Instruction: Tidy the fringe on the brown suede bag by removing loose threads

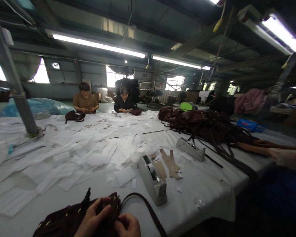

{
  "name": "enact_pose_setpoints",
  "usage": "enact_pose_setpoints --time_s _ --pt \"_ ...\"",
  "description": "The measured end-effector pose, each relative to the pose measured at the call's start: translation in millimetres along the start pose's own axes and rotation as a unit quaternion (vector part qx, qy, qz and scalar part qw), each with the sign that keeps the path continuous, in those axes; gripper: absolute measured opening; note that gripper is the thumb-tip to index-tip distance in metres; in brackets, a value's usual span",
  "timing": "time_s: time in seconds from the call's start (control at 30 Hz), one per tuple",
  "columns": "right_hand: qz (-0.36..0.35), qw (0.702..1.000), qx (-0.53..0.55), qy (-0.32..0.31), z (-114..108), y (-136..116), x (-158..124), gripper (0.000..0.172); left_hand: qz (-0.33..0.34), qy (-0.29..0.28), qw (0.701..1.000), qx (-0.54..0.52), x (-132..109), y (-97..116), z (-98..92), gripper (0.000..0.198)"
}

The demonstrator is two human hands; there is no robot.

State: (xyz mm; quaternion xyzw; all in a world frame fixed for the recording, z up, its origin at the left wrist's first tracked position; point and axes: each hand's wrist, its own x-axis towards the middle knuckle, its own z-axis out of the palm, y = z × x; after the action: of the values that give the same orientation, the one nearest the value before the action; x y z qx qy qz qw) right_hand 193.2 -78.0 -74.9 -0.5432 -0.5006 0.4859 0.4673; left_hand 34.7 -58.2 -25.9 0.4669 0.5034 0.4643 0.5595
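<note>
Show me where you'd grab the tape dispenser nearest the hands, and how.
Probably around the middle of the tape dispenser, coming from above and squeezing its two long sides. It stands upright, longer than it is wide, and nothing covers its top. Cardboard strips lie close beside it.

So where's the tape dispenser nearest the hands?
The dispenser stands in the head view's lower middle, on the white table, left of the tan strips.
</note>
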Motion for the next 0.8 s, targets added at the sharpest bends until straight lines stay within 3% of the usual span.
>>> enact_pose_setpoints --time_s 0.07,0.2,0.27,0.47,0.67,0.8 --pt "-0.014 0.998 0.054 0.000 0.0 -0.5 2.1 0.018 0.002 -0.002 0.999 0.040 0.9 1.4 -1.4 0.045" --pt "-0.007 0.995 0.098 -0.018 -3.3 -2.1 3.1 0.027 0.043 -0.120 0.979 0.159 1.0 4.8 1.3 0.032" --pt "0.014 0.993 0.113 -0.029 -3.9 -4.6 2.8 0.032 0.058 -0.146 0.975 0.157 0.6 4.5 2.8 0.034" --pt "0.031 0.982 0.171 -0.069 -7.6 -14.6 0.0 0.049 0.022 -0.067 0.996 0.058 -1.4 -0.3 -1.8 0.033" --pt "0.065 0.966 0.244 -0.061 -5.9 -13.7 1.1 0.053 0.034 -0.127 0.987 0.087 -4.9 -2.2 3.6 0.036" --pt "0.084 0.963 0.253 -0.048 1.1 -24.3 5.0 0.068 0.050 -0.107 0.987 0.108 -8.9 0.3 11.2 0.040"
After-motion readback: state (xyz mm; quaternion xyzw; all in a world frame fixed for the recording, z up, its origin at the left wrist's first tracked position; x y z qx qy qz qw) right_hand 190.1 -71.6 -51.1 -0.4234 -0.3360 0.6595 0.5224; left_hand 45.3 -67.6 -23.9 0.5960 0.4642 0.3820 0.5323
